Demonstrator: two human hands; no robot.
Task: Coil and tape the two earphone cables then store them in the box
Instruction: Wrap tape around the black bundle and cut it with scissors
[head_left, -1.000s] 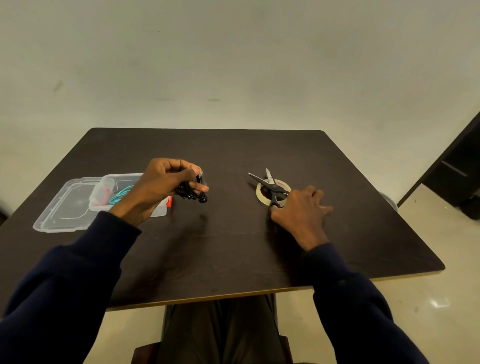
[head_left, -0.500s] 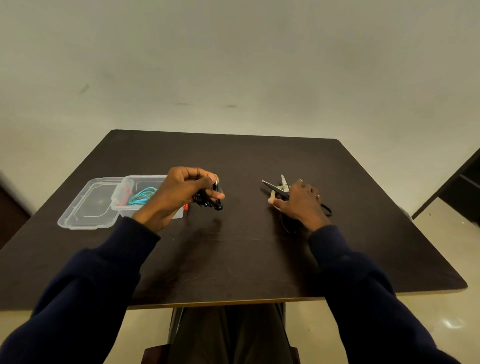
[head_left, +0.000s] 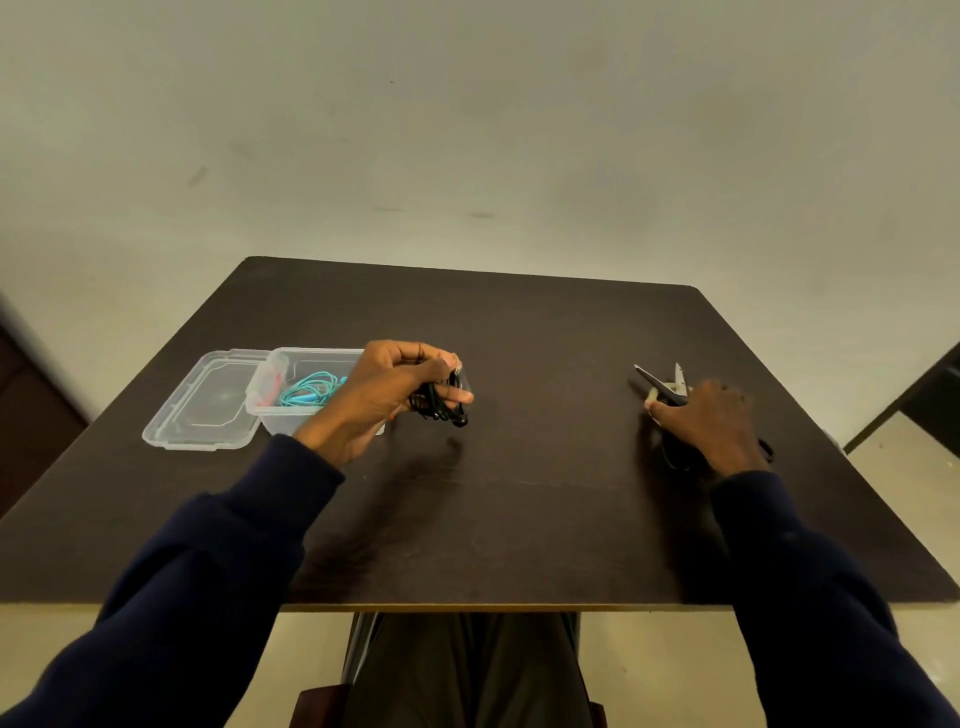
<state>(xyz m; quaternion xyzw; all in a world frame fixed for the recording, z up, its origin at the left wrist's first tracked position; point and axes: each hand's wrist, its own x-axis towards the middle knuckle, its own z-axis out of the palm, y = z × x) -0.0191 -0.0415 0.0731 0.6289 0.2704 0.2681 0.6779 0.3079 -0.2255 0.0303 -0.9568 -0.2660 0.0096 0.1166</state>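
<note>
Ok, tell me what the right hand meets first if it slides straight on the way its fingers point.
The scissors: the right hand lies over their handles, with its fingers pointing roughly along the blades. Past the tips only bare table shows, though depth is unclear.

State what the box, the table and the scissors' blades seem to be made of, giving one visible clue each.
The box looks like clear, slightly glossy plastic: the dark table shows through its wall. The table seems matt wood or wood-look laminate: faint streaks, paler front edge. The scissors' blades are probably metal: thin, grey, one catching light.
</note>
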